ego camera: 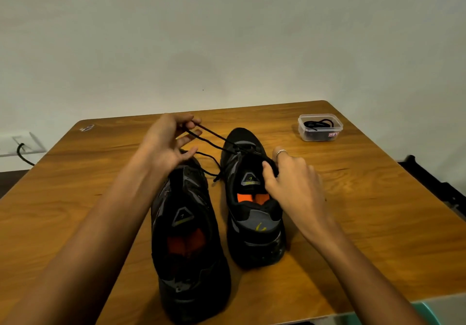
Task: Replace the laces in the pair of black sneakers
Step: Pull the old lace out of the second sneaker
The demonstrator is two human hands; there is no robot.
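Note:
Two black sneakers with orange insoles stand side by side on the wooden table (353, 223), toes pointing away from me. The left sneaker (186, 236) is nearer to me; the right sneaker (252, 203) sits a little farther back. My left hand (169, 143) is raised above the left sneaker's toe and pinches the black lace (214, 140), which runs taut to the right sneaker's eyelets. A second lace end trails down between the shoes. My right hand (290, 183), a ring on one finger, grips the right sneaker's tongue and collar.
A small clear plastic box (320, 127) holding black laces stands at the table's far right. A wall socket with a black cable (22, 148) is off the left edge. A dark object (433, 180) lies beyond the right edge, and something teal (428, 312) shows at the near right corner.

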